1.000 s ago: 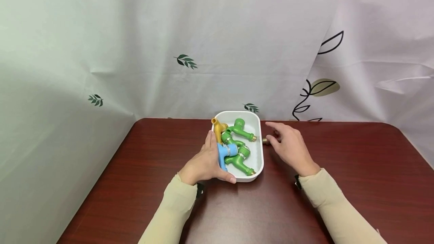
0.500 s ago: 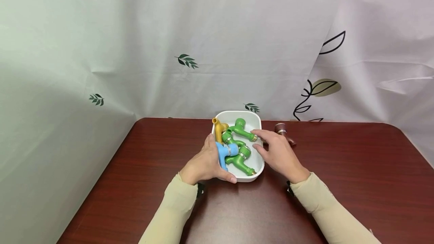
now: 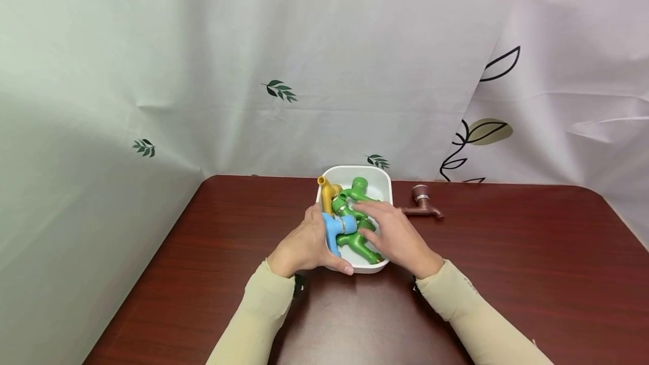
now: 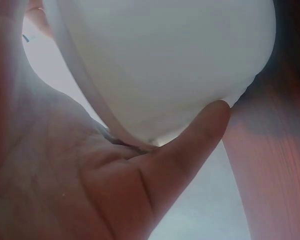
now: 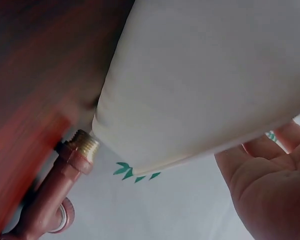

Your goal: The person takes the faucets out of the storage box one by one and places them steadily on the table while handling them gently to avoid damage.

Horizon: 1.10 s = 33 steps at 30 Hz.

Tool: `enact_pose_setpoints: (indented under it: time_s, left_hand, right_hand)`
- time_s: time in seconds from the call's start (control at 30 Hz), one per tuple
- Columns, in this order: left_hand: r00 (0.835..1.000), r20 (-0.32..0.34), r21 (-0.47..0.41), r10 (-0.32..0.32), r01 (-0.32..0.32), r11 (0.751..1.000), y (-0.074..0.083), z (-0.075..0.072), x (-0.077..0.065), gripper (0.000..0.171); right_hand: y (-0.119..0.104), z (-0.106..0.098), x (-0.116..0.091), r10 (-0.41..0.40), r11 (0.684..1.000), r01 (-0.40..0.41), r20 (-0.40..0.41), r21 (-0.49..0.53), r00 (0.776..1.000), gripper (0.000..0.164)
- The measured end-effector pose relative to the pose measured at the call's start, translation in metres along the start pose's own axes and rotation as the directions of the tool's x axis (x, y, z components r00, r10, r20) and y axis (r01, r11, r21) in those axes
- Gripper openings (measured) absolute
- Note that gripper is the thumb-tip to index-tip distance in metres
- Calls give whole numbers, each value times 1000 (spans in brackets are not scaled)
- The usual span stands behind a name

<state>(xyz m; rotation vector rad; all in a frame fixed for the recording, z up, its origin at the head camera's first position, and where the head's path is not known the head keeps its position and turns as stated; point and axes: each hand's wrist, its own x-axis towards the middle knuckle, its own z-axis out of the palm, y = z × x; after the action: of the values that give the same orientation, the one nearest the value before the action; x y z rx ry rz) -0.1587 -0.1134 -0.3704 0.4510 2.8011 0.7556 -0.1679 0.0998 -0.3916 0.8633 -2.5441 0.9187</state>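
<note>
A white plastic tub (image 3: 384,182) holds several plastic taps in the head view. My left hand (image 3: 303,244) braces the tub's near left corner, fingers along the left side and thumb stretched along the near wall. The left wrist view shows that thumb (image 4: 190,147) against the outer wall. Beside this hand lie a light blue tap (image 3: 334,230) and a yellow tap (image 3: 327,195). Over the tub's right side, my right hand (image 3: 398,238) reaches in with parted fingers above a green tap (image 3: 357,246), partly covering it. Another green tap (image 3: 359,186) lies farther back.
A brown tap (image 3: 423,207) with a brass threaded end lies on the dark red table (image 3: 517,252), right of the tub. Behind the table hangs a pale leaf-printed cloth (image 3: 334,72).
My right hand has moved left from the brown tap, across the tub's right rim and over the green taps, leaving the brown tap on the table. The left hand stays at the tub.
</note>
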Motion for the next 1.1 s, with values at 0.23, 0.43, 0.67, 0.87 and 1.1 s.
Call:
enact_pose_setpoints:
  time_s: [0.23, 0.43, 0.67, 0.87, 1.1]
  left_hand:
    - [1000, 12, -27, -17, 17, 999, 0, 0, -3, 147]
    - [1000, 21, -34, -21, 21, 999, 1, 1, -4, 147]
    - [1000, 21, -31, -18, 19, 999, 1, 2, -3, 146]
    - [1000, 17, -33, -19, 19, 999, 0, 1, -2, 147]
    - [1000, 9, -36, -16, 16, 999, 0, 0, -1, 148]
  right_hand:
    - [-2, 9, 2, -7, 1000, 7, 54, -3, 999, 49]
    - [-3, 14, 1, -48, 999, 48, 93, -3, 995, 52]
    - [-3, 15, 1, -57, 998, 58, 125, -10, 991, 49]
    - [-2, 15, 2, -56, 997, 63, 163, -35, 985, 47]
    - [-2, 15, 3, -50, 995, 65, 181, -80, 982, 47]
